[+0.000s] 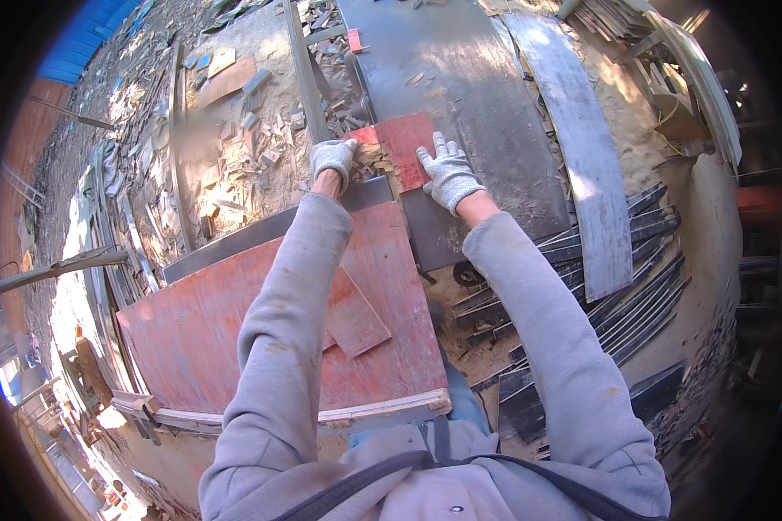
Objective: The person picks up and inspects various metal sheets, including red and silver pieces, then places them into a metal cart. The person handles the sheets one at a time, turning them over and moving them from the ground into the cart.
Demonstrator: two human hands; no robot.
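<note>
At the left edge of the dark table [487, 113], steady the small red board [405, 143] with the right hand [451, 174], laid open with fingers spread over the board's right side. With the left hand [333, 162], partly curled just beyond that edge at a narrow red strip [366, 135], guide only lightly; cannot tell whether gripping the strip or merely touching it. For good control, press evenly to hold the board flat and square to the table's left edge. Best to brush the wood chips [371, 161] away from between left hand and board, to avoid catching.
</note>
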